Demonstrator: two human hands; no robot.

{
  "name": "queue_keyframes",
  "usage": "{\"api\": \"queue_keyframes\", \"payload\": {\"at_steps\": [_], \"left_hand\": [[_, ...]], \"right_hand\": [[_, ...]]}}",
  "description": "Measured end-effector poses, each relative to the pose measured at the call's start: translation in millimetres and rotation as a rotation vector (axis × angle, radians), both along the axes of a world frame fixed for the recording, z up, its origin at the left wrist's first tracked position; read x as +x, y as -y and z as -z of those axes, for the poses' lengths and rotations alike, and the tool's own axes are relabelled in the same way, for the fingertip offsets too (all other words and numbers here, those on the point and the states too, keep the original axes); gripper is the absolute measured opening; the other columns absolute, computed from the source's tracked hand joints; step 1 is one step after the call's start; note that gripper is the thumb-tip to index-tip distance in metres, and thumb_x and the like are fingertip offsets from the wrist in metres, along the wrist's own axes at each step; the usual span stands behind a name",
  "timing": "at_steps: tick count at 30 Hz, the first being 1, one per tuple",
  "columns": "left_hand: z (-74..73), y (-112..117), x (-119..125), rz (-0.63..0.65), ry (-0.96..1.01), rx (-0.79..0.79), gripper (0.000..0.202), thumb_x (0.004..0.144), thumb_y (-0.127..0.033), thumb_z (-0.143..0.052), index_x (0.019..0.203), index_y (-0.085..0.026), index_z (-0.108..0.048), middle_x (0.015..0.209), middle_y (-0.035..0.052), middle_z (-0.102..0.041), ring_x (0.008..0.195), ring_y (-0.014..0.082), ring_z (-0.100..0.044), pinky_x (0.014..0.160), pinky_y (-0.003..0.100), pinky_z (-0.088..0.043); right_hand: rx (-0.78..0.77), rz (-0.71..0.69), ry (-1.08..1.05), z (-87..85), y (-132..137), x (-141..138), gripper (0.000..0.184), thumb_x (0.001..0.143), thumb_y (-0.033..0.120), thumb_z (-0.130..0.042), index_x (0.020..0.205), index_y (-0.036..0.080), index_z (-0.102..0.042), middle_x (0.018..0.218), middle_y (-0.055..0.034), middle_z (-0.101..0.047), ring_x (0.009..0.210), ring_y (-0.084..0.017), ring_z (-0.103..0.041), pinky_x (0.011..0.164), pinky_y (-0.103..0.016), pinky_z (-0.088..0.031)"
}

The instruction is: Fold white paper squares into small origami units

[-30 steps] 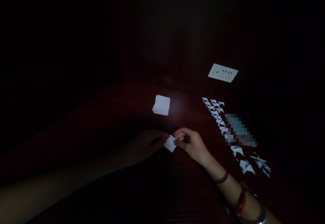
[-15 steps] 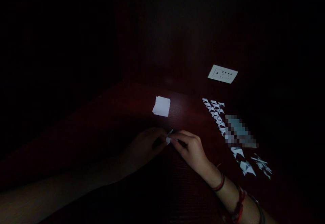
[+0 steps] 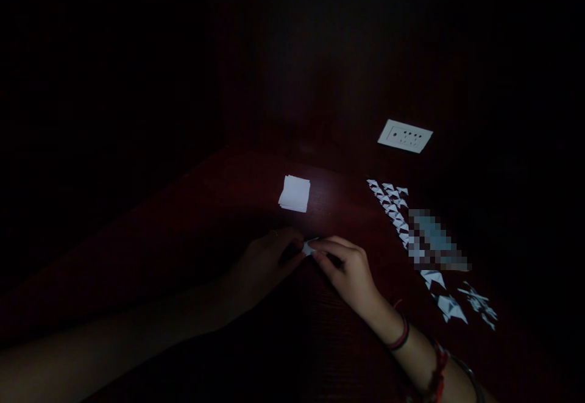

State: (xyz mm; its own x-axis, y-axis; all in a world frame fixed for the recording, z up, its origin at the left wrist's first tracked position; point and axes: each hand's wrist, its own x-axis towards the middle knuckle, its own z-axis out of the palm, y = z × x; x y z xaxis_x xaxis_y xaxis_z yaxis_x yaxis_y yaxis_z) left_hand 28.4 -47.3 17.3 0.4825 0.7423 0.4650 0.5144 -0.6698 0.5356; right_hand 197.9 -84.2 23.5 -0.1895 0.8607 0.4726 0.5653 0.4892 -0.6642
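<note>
Between my two hands, low over the dark red table (image 3: 256, 177), is a small folded piece of white paper (image 3: 309, 248). My left hand (image 3: 274, 255) pinches its left side between thumb and fingers; shadow covers much of this hand. The thumb and fingertips of my right hand (image 3: 345, 266) close on its right side. Most of the paper is hidden by my fingertips, so its exact shape cannot be made out. Just beyond my hands lies a stack of square white paper sheets (image 3: 295, 194).
Rows of small folded white papers (image 3: 393, 211) run along the right side. Nearer are larger folded papers (image 3: 450, 309) and a pile of thin paper strips (image 3: 479, 304). A blurred-out bluish object (image 3: 434, 235) lies beside the rows. A white socket panel (image 3: 405, 136) is at the back.
A flap of the paper that stood up between my fingers now lies flatter. Both hands stay on the paper. The whole view has shifted slightly.
</note>
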Motion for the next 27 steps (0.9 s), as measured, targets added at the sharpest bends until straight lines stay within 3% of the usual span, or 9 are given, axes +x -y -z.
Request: {"api": "queue_keyframes", "payload": {"at_steps": [14, 27], "left_hand": [[0.1, 2.4, -1.5, -0.009, 0.066, 0.091, 0.016, 0.077, -0.017, -0.052, 0.093, -0.022, -0.049, 0.086, -0.0041, -0.06, 0.075, 0.0099, -0.059, 0.067, 0.019, -0.046], [5.2, -1.4, 1.3, -0.012, 0.056, -0.058, 0.017, 0.077, -0.016, -0.052, 0.092, -0.023, -0.049, 0.088, -0.0049, -0.059, 0.078, 0.0102, -0.059, 0.069, 0.02, -0.046]], "right_hand": [[-0.023, 0.033, -0.005, -0.6, -0.1, 0.1, 0.019, 0.078, 0.014, -0.049, 0.088, 0.019, -0.064, 0.078, -0.0032, -0.062, 0.068, -0.013, -0.055, 0.061, -0.023, -0.044], [-0.084, 0.007, -0.027, 2.7, -4.7, 1.1, 0.018, 0.076, 0.01, -0.051, 0.083, 0.02, -0.065, 0.078, -0.0024, -0.062, 0.071, -0.012, -0.056, 0.064, -0.023, -0.043]]}}
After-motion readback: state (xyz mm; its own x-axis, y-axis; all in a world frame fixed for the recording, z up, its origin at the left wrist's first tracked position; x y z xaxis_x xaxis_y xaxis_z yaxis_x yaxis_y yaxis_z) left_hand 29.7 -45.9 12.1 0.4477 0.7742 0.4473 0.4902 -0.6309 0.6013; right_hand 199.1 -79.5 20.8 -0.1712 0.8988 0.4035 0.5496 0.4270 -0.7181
